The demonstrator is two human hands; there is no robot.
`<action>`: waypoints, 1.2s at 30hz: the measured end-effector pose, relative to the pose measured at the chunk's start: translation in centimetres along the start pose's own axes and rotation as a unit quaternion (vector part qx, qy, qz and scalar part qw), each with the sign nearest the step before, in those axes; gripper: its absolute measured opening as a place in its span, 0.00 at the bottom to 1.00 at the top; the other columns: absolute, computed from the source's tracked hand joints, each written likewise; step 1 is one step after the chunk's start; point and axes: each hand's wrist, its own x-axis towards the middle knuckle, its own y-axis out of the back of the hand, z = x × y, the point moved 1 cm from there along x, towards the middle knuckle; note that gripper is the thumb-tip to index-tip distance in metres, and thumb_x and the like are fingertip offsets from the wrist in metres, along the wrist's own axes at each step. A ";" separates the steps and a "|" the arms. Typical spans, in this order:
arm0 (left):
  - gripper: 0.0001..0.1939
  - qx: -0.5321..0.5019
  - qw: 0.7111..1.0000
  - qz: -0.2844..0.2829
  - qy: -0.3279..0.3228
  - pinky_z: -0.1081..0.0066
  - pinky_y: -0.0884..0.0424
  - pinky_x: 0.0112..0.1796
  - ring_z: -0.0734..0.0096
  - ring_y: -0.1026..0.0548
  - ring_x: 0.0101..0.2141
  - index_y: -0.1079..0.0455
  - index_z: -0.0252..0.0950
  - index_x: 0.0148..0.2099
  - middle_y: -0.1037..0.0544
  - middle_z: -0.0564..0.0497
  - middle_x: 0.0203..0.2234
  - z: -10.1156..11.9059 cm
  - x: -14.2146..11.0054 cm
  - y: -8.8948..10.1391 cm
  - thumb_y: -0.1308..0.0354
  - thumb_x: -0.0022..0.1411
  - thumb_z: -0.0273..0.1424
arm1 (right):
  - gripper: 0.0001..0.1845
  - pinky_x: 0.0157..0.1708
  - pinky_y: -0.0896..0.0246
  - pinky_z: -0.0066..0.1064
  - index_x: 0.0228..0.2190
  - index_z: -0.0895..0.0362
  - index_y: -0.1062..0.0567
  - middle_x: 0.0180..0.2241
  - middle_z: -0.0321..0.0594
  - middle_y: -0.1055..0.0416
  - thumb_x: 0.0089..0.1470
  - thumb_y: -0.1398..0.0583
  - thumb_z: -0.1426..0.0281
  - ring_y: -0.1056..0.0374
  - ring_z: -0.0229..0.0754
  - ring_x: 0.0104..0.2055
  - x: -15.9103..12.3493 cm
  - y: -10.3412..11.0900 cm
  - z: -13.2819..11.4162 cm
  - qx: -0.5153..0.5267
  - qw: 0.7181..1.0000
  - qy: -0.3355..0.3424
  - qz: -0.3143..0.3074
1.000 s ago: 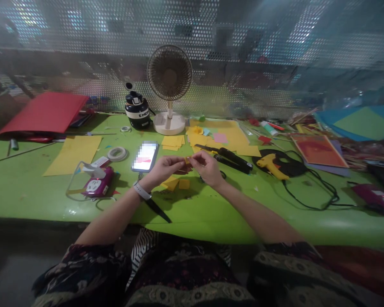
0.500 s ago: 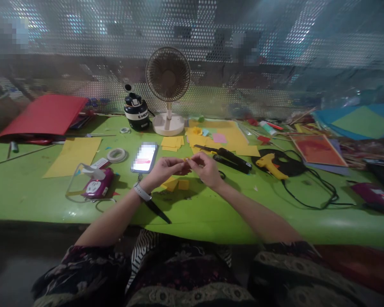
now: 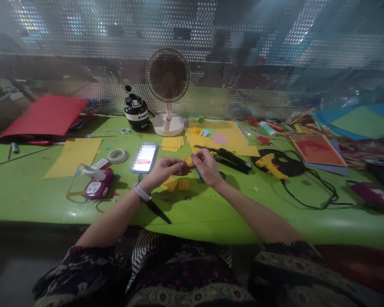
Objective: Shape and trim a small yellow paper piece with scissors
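Between my two hands, above the green table, is a small piece of yellow paper (image 3: 188, 160). My left hand (image 3: 168, 169), with a pale watch band on its wrist, pinches the paper from the left. The fingertips of my right hand (image 3: 206, 166) close on its right edge. Beneath the hands lie more yellow paper pieces (image 3: 183, 185). Part of a small blue object (image 3: 199, 174) shows under my right hand, too covered to name. A black stapler (image 3: 234, 161) rests just beyond the right hand, beside a cutter knife (image 3: 205, 148).
A lit phone (image 3: 144, 157) and a tape roll (image 3: 117, 155) lie left of the hands. Behind them stand a fan (image 3: 168, 76) and a black bottle (image 3: 137, 115). To the right, a yellow glue gun (image 3: 272, 165) trails its cord. A purple power strip (image 3: 98, 183) sits at left.
The yellow paper shows more of its flat face between my fingers. My right hand has shifted slightly, and the blue object beneath it has come into view.
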 end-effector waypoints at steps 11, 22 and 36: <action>0.14 0.034 0.993 -0.087 0.068 0.63 0.21 0.41 0.68 0.19 0.34 0.25 0.31 0.38 0.18 0.44 0.32 0.5 -0.2 0.4 0.34 0.58 0.39 | 0.19 0.27 0.43 0.30 0.28 0.53 0.37 0.24 0.33 0.38 0.61 0.45 0.53 0.40 0.37 0.26 -0.4 -0.3 -0.1 -0.110 0.988 0.082 -0.065; 0.20 0.062 0.996 -0.064 0.028 0.68 0.21 0.38 0.71 0.19 0.30 0.27 0.31 0.36 0.19 0.47 0.28 1.3 -0.4 -0.1 0.34 0.56 0.46 | 0.23 0.25 0.46 0.29 0.28 0.53 0.38 0.22 0.32 0.38 0.63 0.50 0.48 0.40 0.36 0.24 -0.6 -0.4 -0.8 -0.138 0.982 0.086 -0.093; 0.16 -0.082 0.955 0.261 -0.111 0.75 0.25 0.34 0.71 0.19 0.34 0.29 0.34 0.36 0.18 0.48 0.32 2.8 1.0 3.1 0.31 0.52 0.40 | 0.10 0.21 0.51 0.30 0.18 0.56 0.27 0.19 0.38 0.29 0.45 0.34 0.68 0.37 0.38 0.21 1.8 8.3 -4.0 -0.538 0.786 -0.141 -0.268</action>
